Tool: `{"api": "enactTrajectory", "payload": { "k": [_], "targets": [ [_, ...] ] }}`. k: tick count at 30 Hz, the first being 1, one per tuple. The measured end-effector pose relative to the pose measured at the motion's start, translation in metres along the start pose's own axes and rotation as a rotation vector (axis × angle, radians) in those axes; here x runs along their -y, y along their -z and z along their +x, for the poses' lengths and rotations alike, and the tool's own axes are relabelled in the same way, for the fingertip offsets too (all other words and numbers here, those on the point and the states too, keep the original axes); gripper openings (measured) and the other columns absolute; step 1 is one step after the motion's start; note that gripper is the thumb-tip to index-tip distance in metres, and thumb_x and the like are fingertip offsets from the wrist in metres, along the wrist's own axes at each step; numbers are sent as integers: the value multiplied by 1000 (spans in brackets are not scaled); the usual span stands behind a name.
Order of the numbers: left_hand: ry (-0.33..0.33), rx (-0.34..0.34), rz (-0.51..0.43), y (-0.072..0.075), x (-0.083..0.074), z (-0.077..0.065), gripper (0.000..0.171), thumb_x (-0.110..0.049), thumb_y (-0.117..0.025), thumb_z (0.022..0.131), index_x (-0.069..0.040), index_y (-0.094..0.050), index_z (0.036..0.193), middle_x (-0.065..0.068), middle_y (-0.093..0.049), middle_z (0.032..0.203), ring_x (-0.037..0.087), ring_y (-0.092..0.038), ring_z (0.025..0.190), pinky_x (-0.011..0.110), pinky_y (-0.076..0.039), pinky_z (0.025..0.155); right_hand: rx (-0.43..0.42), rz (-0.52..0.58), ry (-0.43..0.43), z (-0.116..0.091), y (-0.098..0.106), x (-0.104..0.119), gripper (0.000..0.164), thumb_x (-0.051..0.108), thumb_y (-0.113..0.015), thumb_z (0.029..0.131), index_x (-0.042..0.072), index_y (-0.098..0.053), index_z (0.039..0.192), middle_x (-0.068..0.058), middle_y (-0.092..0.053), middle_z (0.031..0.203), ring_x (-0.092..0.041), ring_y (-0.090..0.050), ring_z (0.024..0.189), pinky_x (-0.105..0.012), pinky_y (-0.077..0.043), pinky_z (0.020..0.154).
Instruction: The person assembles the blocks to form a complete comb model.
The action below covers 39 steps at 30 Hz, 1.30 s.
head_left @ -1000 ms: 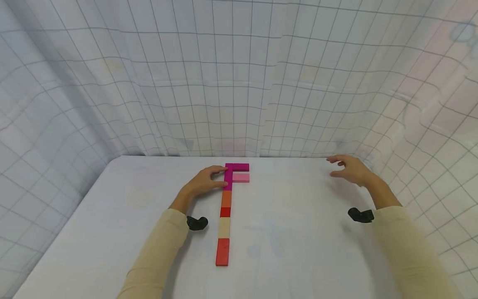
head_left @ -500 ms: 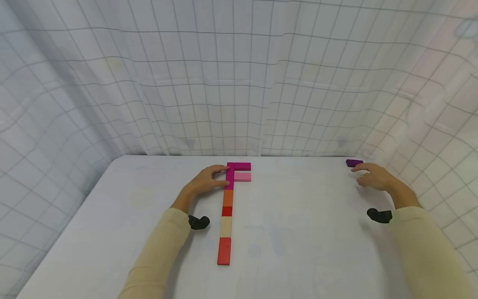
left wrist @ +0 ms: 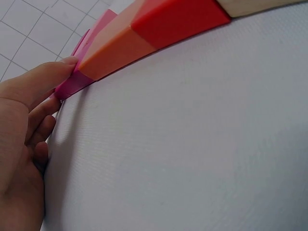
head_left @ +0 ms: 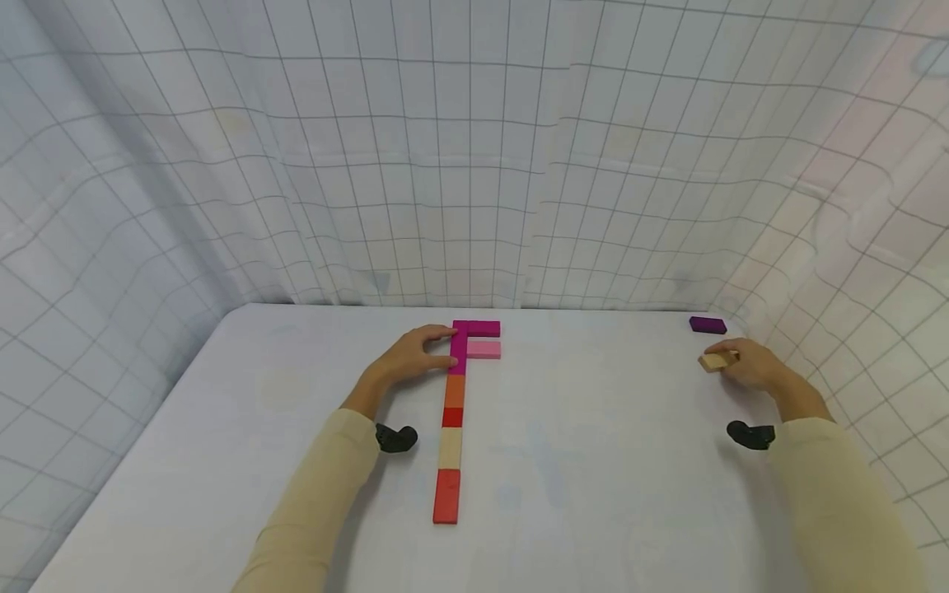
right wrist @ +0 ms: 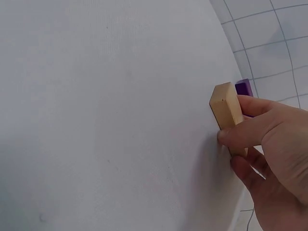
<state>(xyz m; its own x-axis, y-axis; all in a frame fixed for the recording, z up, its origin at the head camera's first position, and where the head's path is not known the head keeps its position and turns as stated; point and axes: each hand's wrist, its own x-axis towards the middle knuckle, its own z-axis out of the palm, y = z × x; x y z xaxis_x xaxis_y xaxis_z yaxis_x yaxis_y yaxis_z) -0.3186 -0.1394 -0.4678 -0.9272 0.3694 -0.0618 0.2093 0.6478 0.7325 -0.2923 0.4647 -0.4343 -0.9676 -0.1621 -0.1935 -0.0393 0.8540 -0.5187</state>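
Note:
A row of flat coloured blocks runs up the white table; at its far end lies a magenta block (head_left: 460, 346). My left hand (head_left: 408, 360) rests its thumb and index fingertips on this block, set apart along its length; in the left wrist view the thumb (left wrist: 55, 72) lies fairly straight. Below it follow an orange block (head_left: 455, 390), a small red block (head_left: 452, 417), a cream block (head_left: 450, 449) and a longer red block (head_left: 446, 496). At the far right my right hand (head_left: 756, 366) holds a plain wooden block (right wrist: 226, 108) between thumb and fingers, tilted over the table.
Jutting right from the row are another magenta block (head_left: 485, 329) and a pink block (head_left: 484, 350). A purple block (head_left: 708, 325) lies at the far right edge, just beyond the right hand. Gridded white curtains (head_left: 474, 165) enclose the table's back and sides.
My right hand has moved rightward, then toward me, and now holds the wooden block. The purple block has come into sight. My left hand has kept its place on the magenta block.

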Motion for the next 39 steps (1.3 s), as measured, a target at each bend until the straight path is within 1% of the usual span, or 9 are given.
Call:
{"api": "enactTrajectory", "payload": {
  "k": [4, 9, 15, 18, 23, 27, 29, 32, 39],
  "targets": [
    [6, 0, 6, -1, 0, 1, 68, -36, -76, 92, -16, -53, 153, 13, -44, 158, 34, -38, 145, 61, -33, 115, -11, -26, 18, -1, 1, -4, 41, 0, -65, 92, -12, -57, 131, -44, -47, 131, -56, -48, 111, -69, -41, 92],
    [8, -3, 0, -1, 1, 1, 68, -35, -76, 92, -16, -53, 153, 13, -45, 157, 34, -38, 144, 61, -33, 115, -6, -35, 20, -1, 1, -3, 42, 7, -70, 94, -10, -58, 131, -40, -51, 129, -53, -49, 109, -67, -42, 92],
    [4, 0, -12, -1, 1, 1, 68, -33, -76, 92, -16, -53, 153, 14, -45, 157, 35, -39, 143, 60, -34, 115, -11, -58, 38, 4, 1, 9, 45, 12, -73, 94, -8, -59, 132, -33, -56, 125, -46, -51, 105, -60, -46, 88],
    [1, -4, -9, -1, 2, 1, 68, -33, -77, 91, -16, -53, 152, 13, -45, 157, 34, -39, 143, 60, -35, 114, -20, -75, 60, 7, 2, 17, 44, 13, -73, 94, -7, -61, 131, -32, -58, 123, -44, -53, 104, -56, -48, 85],
    [-6, -3, -14, 0, 3, 2, 68, -32, -78, 91, -16, -54, 152, 14, -45, 157, 34, -40, 143, 59, -36, 114, -20, -101, 102, 9, 2, 34, 41, 11, -72, 96, -6, -64, 131, -32, -58, 127, -44, -55, 106, -54, -50, 86],
    [-3, -4, -9, 0, 2, 2, 68, -31, -78, 91, -16, -53, 152, 14, -45, 157, 35, -39, 143, 59, -35, 114, -27, -109, 155, 11, 0, 52, 38, 10, -74, 95, -6, -66, 129, -27, -63, 121, -41, -58, 102, -46, -51, 80],
    [-1, -6, -5, 1, 2, 2, 68, -32, -77, 91, -16, -53, 153, 14, -45, 157, 35, -39, 143, 60, -35, 114, -33, -102, 188, 12, -3, 60, 38, 10, -75, 94, -6, -67, 127, -23, -65, 118, -38, -59, 100, -41, -51, 77],
    [5, -7, -4, 0, 2, 2, 68, -32, -77, 92, -16, -53, 153, 14, -45, 156, 35, -39, 143, 60, -35, 114, -37, -86, 225, 16, -10, 71, 37, 9, -77, 93, -5, -69, 126, -21, -65, 118, -34, -60, 99, -37, -50, 76],
    [0, -6, -5, -1, 2, 1, 66, -32, -77, 92, -15, -55, 151, 14, -46, 156, 35, -40, 143, 60, -34, 115, -38, -40, 239, 24, -30, 93, 36, 9, -76, 93, -3, -70, 127, -19, -65, 119, -28, -55, 92, -34, -49, 72]
  ]
}}
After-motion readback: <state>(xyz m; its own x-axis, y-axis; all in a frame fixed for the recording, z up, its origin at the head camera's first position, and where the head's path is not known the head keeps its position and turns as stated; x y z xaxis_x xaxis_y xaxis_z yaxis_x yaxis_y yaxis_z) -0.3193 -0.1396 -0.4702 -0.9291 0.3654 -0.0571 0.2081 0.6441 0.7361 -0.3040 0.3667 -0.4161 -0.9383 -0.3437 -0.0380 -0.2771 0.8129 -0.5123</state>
